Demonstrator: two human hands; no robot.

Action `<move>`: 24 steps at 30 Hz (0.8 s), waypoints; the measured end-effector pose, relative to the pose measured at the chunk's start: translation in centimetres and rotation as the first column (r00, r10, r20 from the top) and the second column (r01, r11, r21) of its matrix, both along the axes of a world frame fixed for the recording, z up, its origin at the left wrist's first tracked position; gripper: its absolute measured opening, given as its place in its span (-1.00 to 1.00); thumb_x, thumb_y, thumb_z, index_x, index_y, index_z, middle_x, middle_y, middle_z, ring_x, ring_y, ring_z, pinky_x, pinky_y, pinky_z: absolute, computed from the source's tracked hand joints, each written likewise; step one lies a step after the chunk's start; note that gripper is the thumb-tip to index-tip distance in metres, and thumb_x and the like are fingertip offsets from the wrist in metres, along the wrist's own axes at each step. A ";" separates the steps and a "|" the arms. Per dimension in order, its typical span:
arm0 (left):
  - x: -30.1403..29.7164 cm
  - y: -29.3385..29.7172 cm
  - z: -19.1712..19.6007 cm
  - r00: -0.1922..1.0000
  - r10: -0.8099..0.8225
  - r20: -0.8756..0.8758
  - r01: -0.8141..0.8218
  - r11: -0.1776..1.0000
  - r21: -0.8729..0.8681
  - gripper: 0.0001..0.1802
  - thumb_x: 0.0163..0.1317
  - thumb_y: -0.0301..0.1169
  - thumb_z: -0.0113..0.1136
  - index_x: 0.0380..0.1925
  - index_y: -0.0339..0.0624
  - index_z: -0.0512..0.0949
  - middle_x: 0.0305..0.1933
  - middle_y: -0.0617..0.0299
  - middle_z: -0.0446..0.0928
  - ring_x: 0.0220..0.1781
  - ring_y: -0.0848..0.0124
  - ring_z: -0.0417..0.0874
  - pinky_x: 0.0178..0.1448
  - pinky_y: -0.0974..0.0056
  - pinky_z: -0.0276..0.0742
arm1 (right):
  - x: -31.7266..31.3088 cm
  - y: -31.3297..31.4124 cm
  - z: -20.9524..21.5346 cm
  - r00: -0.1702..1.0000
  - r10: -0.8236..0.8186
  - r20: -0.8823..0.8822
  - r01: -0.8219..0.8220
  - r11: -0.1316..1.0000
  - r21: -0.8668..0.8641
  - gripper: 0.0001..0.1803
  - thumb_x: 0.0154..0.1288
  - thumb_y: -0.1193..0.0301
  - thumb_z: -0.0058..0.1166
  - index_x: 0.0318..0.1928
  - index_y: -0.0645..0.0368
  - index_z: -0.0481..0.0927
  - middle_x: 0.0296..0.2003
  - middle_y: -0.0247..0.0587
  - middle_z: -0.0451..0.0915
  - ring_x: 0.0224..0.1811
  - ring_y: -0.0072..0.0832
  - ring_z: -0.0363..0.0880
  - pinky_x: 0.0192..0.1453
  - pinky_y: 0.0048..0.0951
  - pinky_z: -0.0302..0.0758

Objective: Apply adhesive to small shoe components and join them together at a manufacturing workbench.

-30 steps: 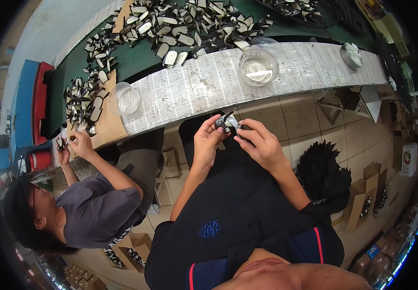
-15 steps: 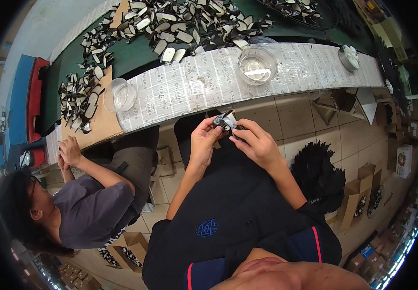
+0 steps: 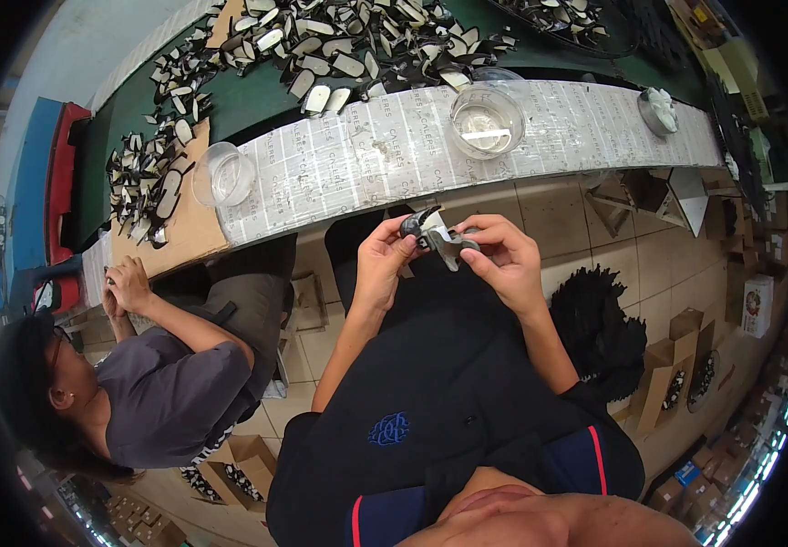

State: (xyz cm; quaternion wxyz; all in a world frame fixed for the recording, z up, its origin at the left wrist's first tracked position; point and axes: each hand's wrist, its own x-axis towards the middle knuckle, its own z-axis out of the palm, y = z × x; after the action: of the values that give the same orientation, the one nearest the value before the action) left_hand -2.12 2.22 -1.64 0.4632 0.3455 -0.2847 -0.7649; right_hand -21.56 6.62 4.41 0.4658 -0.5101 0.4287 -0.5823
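Observation:
Over my lap, near the table's front edge, my left hand [image 3: 381, 266] is closed on a small black piece with a pale flat face [image 3: 427, 222]. Its kind is not clear, but it resembles the black-and-cream pieces heaped on the table. My right hand [image 3: 509, 264] pinches a grey, strip-like part [image 3: 451, 259] between thumb and fingers. This part reaches across to the black piece; whether the two are joined cannot be made out. Fingertips hide portions of both.
Black-and-cream pieces [image 3: 319, 66] cover much of the green table. Along its paper-covered edge stand two clear bowls [image 3: 227, 175] and a small metal dish [image 3: 658, 111]. On my left a person [image 3: 170, 392] sits working. A black shaggy heap [image 3: 599, 337] and cardboard boxes [image 3: 674, 369] lie right.
My right hand has moved slightly right, away from my left. More of the grey part now shows between them. The other person's hands have shifted slightly.

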 end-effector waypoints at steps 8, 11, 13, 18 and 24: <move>-0.3 0.1 0.7 0.999 -0.016 0.045 0.016 1.000 0.002 -0.67 0.29 -0.52 0.27 0.04 -0.35 0.52 -0.07 0.16 0.60 -0.08 0.45 0.64 0.06 0.28 0.66 | -0.5 -1.2 1.3 0.786 -0.209 -0.582 0.025 0.951 -0.308 -0.75 0.13 0.58 0.32 -0.16 0.26 0.61 -0.05 -0.08 0.61 -0.10 -0.21 0.67 -0.08 -0.37 0.62; -0.4 0.1 0.8 0.998 -0.007 0.059 0.009 0.999 -0.032 -0.66 0.28 -0.52 0.28 0.04 -0.36 0.53 -0.07 0.15 0.60 -0.08 0.45 0.64 0.06 0.28 0.65 | -0.2 -0.9 1.4 0.782 -0.152 -0.604 -0.019 0.963 -0.268 -0.75 0.12 0.61 0.32 -0.16 0.28 0.61 -0.04 -0.06 0.62 -0.06 -0.24 0.66 -0.03 -0.38 0.60; -0.5 0.1 0.7 0.999 0.004 0.053 -0.001 0.999 -0.043 -0.65 0.27 -0.51 0.30 0.04 -0.36 0.53 -0.07 0.14 0.60 -0.08 0.45 0.64 0.06 0.30 0.65 | 0.0 -1.0 1.3 0.789 -0.131 -0.600 -0.032 0.967 -0.254 -0.74 0.12 0.61 0.32 -0.16 0.28 0.60 -0.04 -0.06 0.62 -0.06 -0.22 0.66 -0.03 -0.36 0.61; -0.5 0.0 0.7 0.997 0.001 0.080 0.002 0.999 -0.045 -0.65 0.26 -0.53 0.29 0.04 -0.37 0.53 -0.07 0.14 0.61 -0.08 0.45 0.63 0.05 0.32 0.64 | 0.1 -1.2 0.9 0.755 -0.152 -0.638 -0.031 0.964 -0.265 -0.73 0.12 0.60 0.32 -0.15 0.28 0.60 -0.03 -0.05 0.61 -0.06 -0.19 0.66 -0.03 -0.32 0.61; -0.3 0.0 0.4 0.992 0.002 0.125 0.005 0.999 -0.054 -0.66 0.27 -0.54 0.28 0.04 -0.37 0.53 -0.07 0.14 0.61 -0.07 0.46 0.63 0.05 0.32 0.64 | 0.0 -1.2 0.8 0.680 -0.253 -0.688 0.114 0.964 -0.242 -0.74 0.13 0.60 0.30 -0.14 0.28 0.60 -0.05 -0.05 0.60 -0.08 -0.16 0.65 -0.03 -0.31 0.60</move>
State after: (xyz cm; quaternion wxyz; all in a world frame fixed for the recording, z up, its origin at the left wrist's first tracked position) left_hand -2.40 2.23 -1.28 0.4533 0.3797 -0.3339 -0.7341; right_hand -21.51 5.40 5.17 0.1545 -0.6892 0.5705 -0.4191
